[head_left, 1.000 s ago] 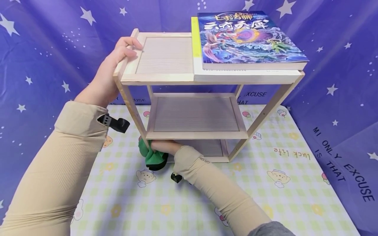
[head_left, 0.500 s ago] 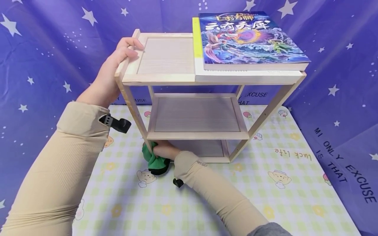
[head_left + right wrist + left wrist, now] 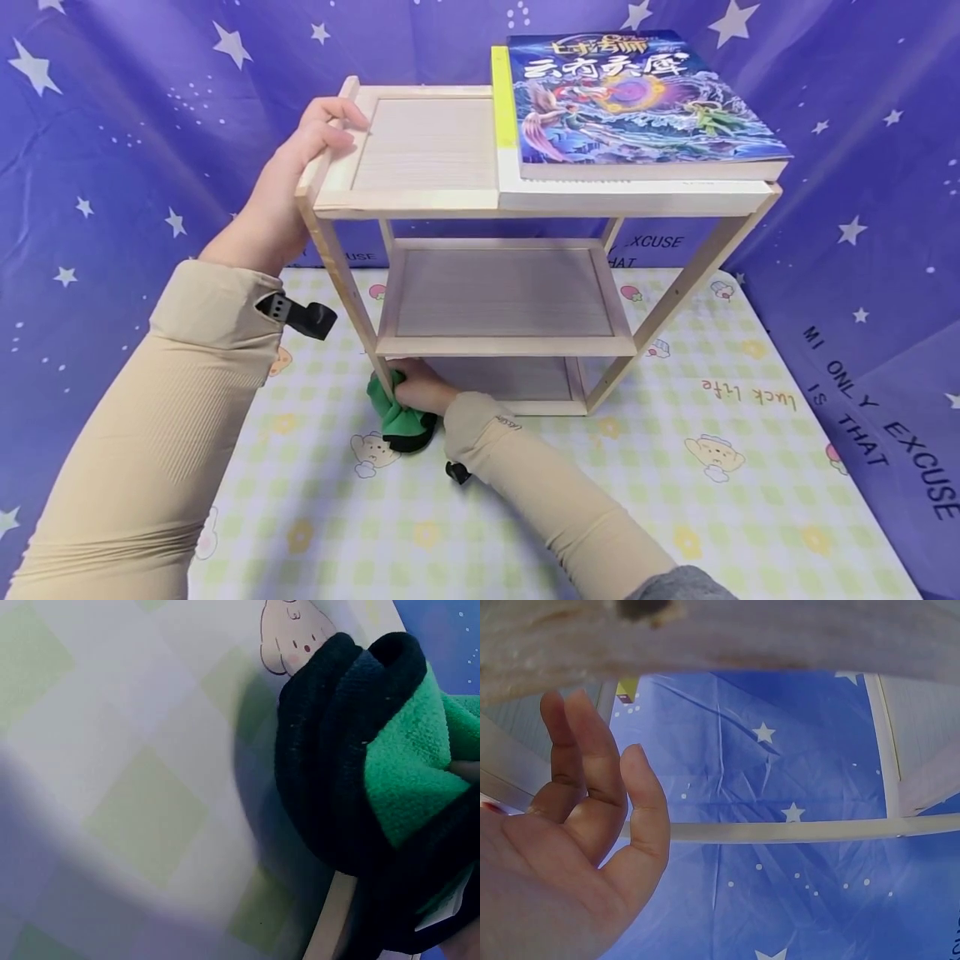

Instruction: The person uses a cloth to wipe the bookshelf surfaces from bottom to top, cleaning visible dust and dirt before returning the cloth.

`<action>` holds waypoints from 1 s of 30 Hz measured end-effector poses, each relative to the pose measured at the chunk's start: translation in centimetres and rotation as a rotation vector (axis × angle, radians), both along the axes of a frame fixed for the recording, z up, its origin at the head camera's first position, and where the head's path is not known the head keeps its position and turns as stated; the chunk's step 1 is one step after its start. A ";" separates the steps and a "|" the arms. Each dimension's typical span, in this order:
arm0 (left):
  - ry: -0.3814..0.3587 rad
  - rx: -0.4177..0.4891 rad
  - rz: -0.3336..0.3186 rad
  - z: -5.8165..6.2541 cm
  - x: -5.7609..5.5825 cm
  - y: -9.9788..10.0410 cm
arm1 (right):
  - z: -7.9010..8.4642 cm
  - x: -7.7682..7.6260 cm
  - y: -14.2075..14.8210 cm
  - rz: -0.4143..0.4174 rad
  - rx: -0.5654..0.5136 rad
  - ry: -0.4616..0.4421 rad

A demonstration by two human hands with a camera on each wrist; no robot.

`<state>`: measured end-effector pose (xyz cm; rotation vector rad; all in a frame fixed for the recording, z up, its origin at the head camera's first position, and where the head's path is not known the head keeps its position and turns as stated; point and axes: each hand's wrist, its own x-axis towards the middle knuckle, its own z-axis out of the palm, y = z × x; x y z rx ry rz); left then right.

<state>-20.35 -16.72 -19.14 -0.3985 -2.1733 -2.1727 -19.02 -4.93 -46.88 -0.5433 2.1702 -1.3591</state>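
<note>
A three-tier wooden shelf stands upright on the table. My left hand grips the left end of its top tier, with fingers over the edge; the left wrist view shows several bent fingers beside the wooden frame. Low at the front left leg, my right hand holds a green cloth with a black border around the wood. The right wrist view shows the cloth bunched, its black border folded double. The right fingers are mostly hidden by cloth and leg.
Two books lie stacked on the right of the top tier: a blue illustrated book over a white one with a yellow strip. A checked tablecloth covers the table. Purple star-patterned curtains hang behind and at both sides.
My right hand has moved slightly down the front left leg with the green cloth. My left hand keeps its place on the top tier. The whole head view has shifted a little.
</note>
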 end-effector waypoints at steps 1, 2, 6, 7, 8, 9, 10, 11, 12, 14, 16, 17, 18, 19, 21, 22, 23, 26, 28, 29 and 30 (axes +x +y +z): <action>-0.001 -0.005 0.004 0.0 0.0 0.0 | 0.0 0.0 0.0 0.002 0.010 0.008; -0.001 -0.008 0.008 0.0 0.0 0.0 | 0.0 0.0 0.0 0.003 0.018 0.015; -0.001 -0.013 0.021 0.1 0.0 0.0 | 0.1 0.2 0.1 0.016 0.041 0.047; -0.001 -0.007 0.021 0.1 0.0 0.1 | 0.1 0.2 0.2 0.016 0.043 0.053; 0.000 -0.006 0.019 0.1 0.0 0.1 | 0.1 0.3 0.2 0.015 0.050 0.070; 0.001 -0.005 0.016 0.0 0.0 0.1 | 0.2 0.4 0.3 0.013 0.058 0.083; 0.002 -0.002 0.013 0.0 0.0 0.2 | 0.2 0.5 0.3 0.008 0.064 0.097; 0.002 0.001 0.010 0.0 0.0 0.2 | 0.2 0.6 0.4 0.003 0.073 0.109; 0.002 0.002 0.007 0.0 0.0 0.2 | 0.2 0.7 0.4 -0.004 0.082 0.119; 0.006 -0.004 0.007 0.0 0.0 0.2 | 0.2 0.9 0.4 -0.021 0.099 0.136; 0.007 -0.003 0.010 0.0 0.1 0.1 | 0.2 1.1 0.3 -0.040 0.108 0.131; 0.007 -0.003 0.013 0.0 0.1 0.1 | 0.2 1.2 0.3 -0.052 0.114 0.126; 0.008 -0.002 0.017 0.0 0.1 0.1 | 0.1 1.3 0.2 -0.066 0.117 0.119; 0.009 -0.003 0.020 0.0 0.1 0.2 | 0.1 1.4 0.1 -0.077 0.121 0.116; 0.011 0.002 0.028 0.1 0.1 0.2 | 0.1 1.5 0.0 -0.100 0.128 0.114; 0.013 0.005 0.031 0.1 0.1 0.2 | 0.0 1.6 -0.1 -0.110 0.128 0.116; 0.016 0.004 0.033 0.0 0.1 0.2 | 0.0 1.6 -0.1 -0.120 0.129 0.116; 0.020 0.012 0.029 0.0 0.1 0.3 | -0.1 1.7 -0.1 -0.147 0.115 0.121; 0.019 0.011 0.027 0.0 0.1 0.3 | -0.1 1.7 -0.1 -0.167 0.099 0.124; 0.017 0.009 0.027 0.0 0.1 0.3 | -0.1 1.7 -0.1 -0.176 0.090 0.123; 0.014 0.012 0.028 0.0 0.1 0.3 | 0.0 1.7 0.0 -0.184 0.077 0.130</action>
